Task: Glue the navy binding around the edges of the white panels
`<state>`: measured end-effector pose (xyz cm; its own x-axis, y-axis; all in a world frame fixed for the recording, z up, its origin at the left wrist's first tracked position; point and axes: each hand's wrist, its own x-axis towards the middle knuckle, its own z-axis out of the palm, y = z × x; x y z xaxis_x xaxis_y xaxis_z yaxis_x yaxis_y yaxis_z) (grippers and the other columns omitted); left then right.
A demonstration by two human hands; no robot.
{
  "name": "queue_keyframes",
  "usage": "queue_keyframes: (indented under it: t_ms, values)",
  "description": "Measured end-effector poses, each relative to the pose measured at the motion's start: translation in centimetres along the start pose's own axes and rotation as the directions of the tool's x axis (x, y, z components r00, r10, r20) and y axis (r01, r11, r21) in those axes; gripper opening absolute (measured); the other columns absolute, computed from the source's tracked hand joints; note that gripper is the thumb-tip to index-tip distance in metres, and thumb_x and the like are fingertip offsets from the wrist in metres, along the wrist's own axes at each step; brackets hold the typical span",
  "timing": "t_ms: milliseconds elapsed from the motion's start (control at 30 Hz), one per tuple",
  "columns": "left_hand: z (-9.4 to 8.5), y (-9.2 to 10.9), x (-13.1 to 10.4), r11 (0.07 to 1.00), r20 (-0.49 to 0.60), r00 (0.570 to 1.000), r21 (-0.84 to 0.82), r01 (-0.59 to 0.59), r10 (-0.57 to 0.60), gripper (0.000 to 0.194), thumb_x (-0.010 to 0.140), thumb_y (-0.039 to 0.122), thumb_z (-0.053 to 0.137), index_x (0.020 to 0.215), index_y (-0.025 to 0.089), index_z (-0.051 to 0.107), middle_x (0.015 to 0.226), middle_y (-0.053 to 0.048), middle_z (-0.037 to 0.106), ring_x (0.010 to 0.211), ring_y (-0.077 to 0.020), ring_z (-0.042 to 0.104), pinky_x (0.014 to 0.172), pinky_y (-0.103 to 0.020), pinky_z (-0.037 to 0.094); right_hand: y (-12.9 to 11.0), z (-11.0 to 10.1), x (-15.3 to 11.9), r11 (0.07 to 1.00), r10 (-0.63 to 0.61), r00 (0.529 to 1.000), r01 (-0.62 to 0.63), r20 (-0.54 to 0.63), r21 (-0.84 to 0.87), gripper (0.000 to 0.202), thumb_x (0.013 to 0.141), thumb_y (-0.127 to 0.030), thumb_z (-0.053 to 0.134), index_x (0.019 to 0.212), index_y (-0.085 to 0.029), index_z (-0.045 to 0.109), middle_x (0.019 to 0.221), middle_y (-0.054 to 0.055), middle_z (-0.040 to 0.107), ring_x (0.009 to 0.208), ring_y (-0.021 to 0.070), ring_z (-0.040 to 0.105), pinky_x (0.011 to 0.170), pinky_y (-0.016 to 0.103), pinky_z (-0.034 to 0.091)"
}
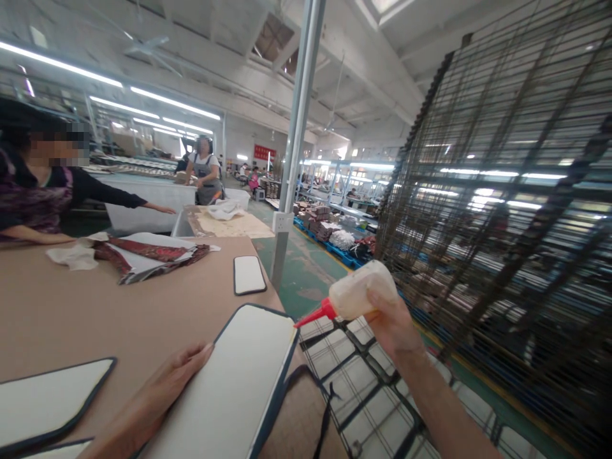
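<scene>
A long white panel with a dark blue edge (234, 376) lies tilted across the brown table in front of me. My left hand (174, 376) grips its left side, fingertips at the rim and the thumb side up. In my right hand (389, 319) is a squeeze glue bottle (358, 290), translucent and tipped nearly sideways. Its red nozzle points left and meets the panel's upper right corner. A thin yellowish line runs along the edge just below the tip. The lower end of the panel is out of frame.
Similar panels lie at left (52, 395) and at the far table edge (249, 275). Patterned fabric pieces (157, 252) rest at the back. A co-worker (43, 178) reaches over the table from the left. Wire racks (497, 191) stand at right; a metal post (294, 127) rises beyond the table.
</scene>
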<state>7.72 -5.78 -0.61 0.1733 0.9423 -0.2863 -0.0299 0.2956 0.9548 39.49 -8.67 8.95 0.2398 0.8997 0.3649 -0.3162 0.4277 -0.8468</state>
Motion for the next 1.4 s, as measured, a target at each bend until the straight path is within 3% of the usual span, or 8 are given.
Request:
queue_keyframes:
  t_ms: [200,367,600,933,1133,1400]
  values:
    - [0.7,0.1,0.4,1.000,0.034,0.999,-0.009,-0.011,0.011,0.040,0.058,0.057,0.073,0.066,0.019,0.061,0.058,0.001,0.064,0.057,-0.0178,0.059,0.050,-0.024,0.046,-3.4,2.4,2.5,0.987,0.098,0.980,-0.074,0.172,-0.140,0.040,0.054,-0.024,0.085,0.090,-0.016,0.070,0.082,0.004,0.071,0.076,0.0207,0.064,0.074,0.031,0.052]
    - [1.2,0.3,0.6,0.999,0.014,1.000,-0.051,0.001,0.000,0.035,0.059,0.051,0.074,0.067,0.019,0.061,0.057,0.000,0.065,0.055,-0.0180,0.061,0.049,-0.024,0.047,-4.7,3.9,3.6,0.936,0.107,0.945,0.009,0.309,-0.353,0.043,0.055,-0.028,0.084,0.093,-0.018,0.068,0.085,0.002,0.070,0.077,0.0187,0.062,0.074,0.030,0.050]
    - [1.7,0.6,0.7,0.992,0.021,1.000,-0.130,0.004,-0.001,0.036,0.058,0.050,0.075,0.066,0.019,0.059,0.056,0.000,0.065,0.053,-0.0184,0.061,0.047,-0.024,0.046,-4.4,3.2,3.3,0.951,0.023,0.980,0.039,0.196,-0.306,0.043,0.057,-0.030,0.084,0.095,-0.019,0.068,0.082,0.001,0.070,0.072,0.0187,0.062,0.067,0.029,0.051]
    - [2.6,0.7,1.6,0.980,0.062,0.998,-0.195,0.030,-0.018,0.041,0.059,0.051,0.076,0.078,0.018,0.061,0.061,0.000,0.069,0.051,-0.0149,0.060,0.047,-0.022,0.046,-2.7,0.7,2.7,0.992,-0.033,0.999,0.029,-0.030,-0.126,0.032,0.055,-0.032,0.085,0.080,-0.018,0.071,0.072,0.002,0.072,0.065,0.0204,0.066,0.069,0.035,0.057]
    - [3.2,0.8,1.9,0.972,0.085,0.996,-0.232,0.029,-0.010,0.038,0.061,0.047,0.077,0.081,0.018,0.063,0.063,0.000,0.071,0.052,-0.0154,0.061,0.048,-0.023,0.047,-2.2,-0.8,2.6,0.992,-0.089,0.994,0.084,-0.058,-0.089,0.029,0.057,-0.029,0.084,0.081,-0.019,0.070,0.075,0.002,0.073,0.076,0.0258,0.068,0.083,0.046,0.053]
    - [3.5,0.7,2.4,0.970,0.082,0.997,-0.242,0.019,0.001,0.033,0.066,0.046,0.074,0.081,0.018,0.063,0.060,0.002,0.070,0.052,-0.0149,0.061,0.047,-0.021,0.045,-1.6,-1.6,2.1,0.989,-0.124,0.989,0.116,-0.079,-0.096,0.033,0.057,-0.031,0.085,0.085,-0.022,0.071,0.078,0.002,0.073,0.076,0.0252,0.067,0.082,0.047,0.053]
